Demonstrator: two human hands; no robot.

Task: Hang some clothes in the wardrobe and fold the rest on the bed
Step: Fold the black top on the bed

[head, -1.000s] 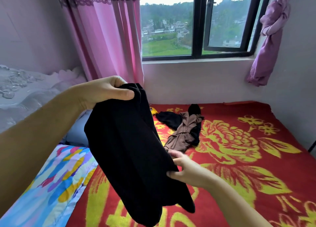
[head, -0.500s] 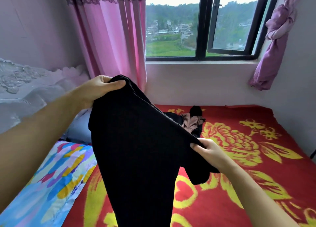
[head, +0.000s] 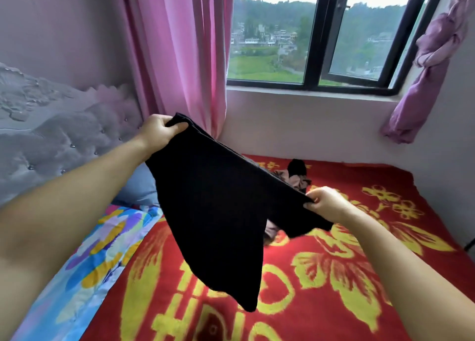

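A black garment hangs spread in the air above the bed. My left hand grips its upper left corner near the pink curtain. My right hand pinches the opposite end of its top edge, lower and to the right. The cloth stretches taut between both hands and its lower part dangles over the red blanket. Behind it, a small heap of brown and black clothes lies on the bed, mostly hidden by the garment.
A colourful patterned quilt and a blue-grey pillow lie at the left. The padded grey headboard stands at far left. A pink curtain and a window are ahead, with a knotted purple curtain at right.
Both hands have moved apart and upward, pulling the bunched black garment out into a stretched span. The right hand went rightwards along its top edge.
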